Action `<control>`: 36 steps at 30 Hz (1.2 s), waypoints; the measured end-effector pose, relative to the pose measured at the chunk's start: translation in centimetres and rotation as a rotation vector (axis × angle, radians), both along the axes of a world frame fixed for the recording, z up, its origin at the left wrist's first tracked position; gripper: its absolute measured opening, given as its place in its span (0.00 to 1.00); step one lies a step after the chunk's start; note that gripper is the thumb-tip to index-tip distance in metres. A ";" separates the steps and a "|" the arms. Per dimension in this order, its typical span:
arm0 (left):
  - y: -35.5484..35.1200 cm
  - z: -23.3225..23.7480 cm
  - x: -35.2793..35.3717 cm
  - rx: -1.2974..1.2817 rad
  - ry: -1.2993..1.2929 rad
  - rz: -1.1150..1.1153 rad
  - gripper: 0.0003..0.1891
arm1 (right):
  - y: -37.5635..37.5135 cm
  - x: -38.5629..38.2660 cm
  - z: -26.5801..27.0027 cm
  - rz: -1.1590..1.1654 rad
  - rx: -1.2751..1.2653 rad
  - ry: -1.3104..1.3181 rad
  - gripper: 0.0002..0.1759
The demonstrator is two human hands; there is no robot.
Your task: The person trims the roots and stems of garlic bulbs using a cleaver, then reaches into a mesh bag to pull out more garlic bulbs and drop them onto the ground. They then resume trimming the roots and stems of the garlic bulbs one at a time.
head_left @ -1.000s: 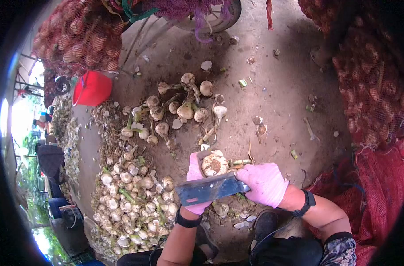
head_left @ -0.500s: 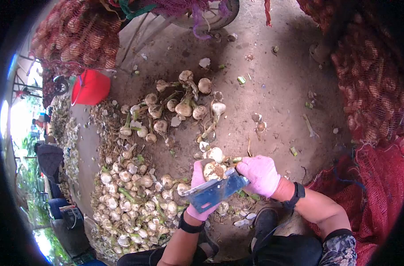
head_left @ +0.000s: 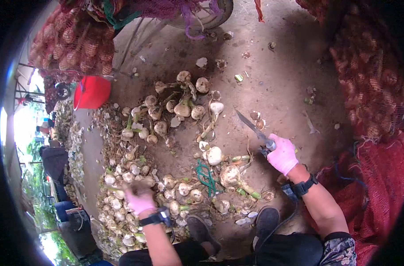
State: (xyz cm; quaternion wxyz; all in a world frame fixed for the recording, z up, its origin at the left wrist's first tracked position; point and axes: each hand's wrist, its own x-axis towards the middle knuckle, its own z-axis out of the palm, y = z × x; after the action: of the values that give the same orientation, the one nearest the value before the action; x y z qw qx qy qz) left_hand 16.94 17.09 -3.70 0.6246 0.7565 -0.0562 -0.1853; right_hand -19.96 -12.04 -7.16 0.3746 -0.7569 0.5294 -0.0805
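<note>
My right hand (head_left: 282, 155), in a pink glove, is closed around the handle of a cleaver (head_left: 249, 123). Its blade, seen almost edge-on, points up and to the left. Over the pile of trimmed garlic bulbs (head_left: 117, 204) is my left hand (head_left: 140, 201), also gloved in pink. Motion smears its fingers, and a brownish blur beside them cannot be made out. Between my hands lie a large garlic bulb with its stalk (head_left: 230, 176), another whitish bulb (head_left: 214, 156) and a tangle of green twine (head_left: 205, 177).
More garlic with stalks (head_left: 183, 107) lies farther out on the dirty floor. Full red net sacks (head_left: 372, 84) stand at the right, above a slack red net (head_left: 379, 181). A red bucket (head_left: 93, 92) and a wheel (head_left: 210, 17) are at the back. My shoes (head_left: 267, 221) are close below.
My left hand has moved left from the blade to the pile, and the bulb it held is no longer seen in it. My right hand has shifted right and up, turning the cleaver away.
</note>
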 end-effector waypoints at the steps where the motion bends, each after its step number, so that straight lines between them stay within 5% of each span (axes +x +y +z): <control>1: -1.6 -0.2 -1.6 0.425 -0.464 -0.317 0.25 | 0.1 0.2 -0.4 -0.019 0.010 -0.047 0.09; 2: -4.6 -0.8 -4.7 0.846 -0.923 -0.633 0.29 | 0.1 0.3 -0.6 -0.036 0.017 -0.091 0.09; 4: -11.6 -0.9 -12.1 0.255 0.141 -0.465 0.32 | 0.1 0.6 -0.4 0.011 0.003 -0.065 0.09; 6: -14.2 -4.2 -14.3 0.442 -0.604 -0.880 0.36 | 0.3 0.4 -0.1 0.051 -0.013 -0.036 0.09; 9: -17.0 -6.6 -14.6 0.888 -0.668 -1.044 0.42 | 0.6 -0.4 0.1 0.038 -0.007 -0.038 0.10; 14: -16.9 -5.8 -12.8 0.907 -0.716 -1.030 0.35 | 1.1 -0.3 0.5 0.046 0.060 -0.071 0.09; 17: -15.6 -3.5 -13.0 0.311 -0.103 -0.744 0.31 | 1.8 0.0 2.0 0.079 0.108 -0.152 0.08; 20: -15.6 -1.1 -14.0 0.189 -0.015 -0.707 0.32 | 2.1 1.3 4.3 0.150 0.184 -0.169 0.07; 22: -15.6 -0.4 -15.3 0.227 -0.148 -0.718 0.32 | 2.8 2.0 4.4 0.187 -0.043 -0.338 0.09; 25: -16.0 2.2 -17.0 0.122 -0.051 -0.686 0.32 | 2.2 1.9 4.3 0.250 0.001 -0.250 0.07; 27: -16.2 3.5 -17.4 0.094 -0.203 -0.700 0.33 | 1.0 1.1 2.0 0.282 -0.018 -0.119 0.07; 30: -15.8 2.9 -15.9 0.075 -0.319 -0.698 0.32 | 0.7 -0.9 -0.6 0.091 0.047 -0.073 0.09; 36: -15.9 3.3 -15.6 0.116 -0.179 -0.730 0.36 | 2.4 0.2 0.1 0.233 0.054 -0.051 0.11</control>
State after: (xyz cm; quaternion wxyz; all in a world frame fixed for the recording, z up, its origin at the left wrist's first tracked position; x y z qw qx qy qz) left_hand 1.34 1.20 -0.39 0.4663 0.7339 -0.3660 -0.3317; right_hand -19.73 -9.63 -7.05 0.4151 -0.8005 0.4304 -0.0411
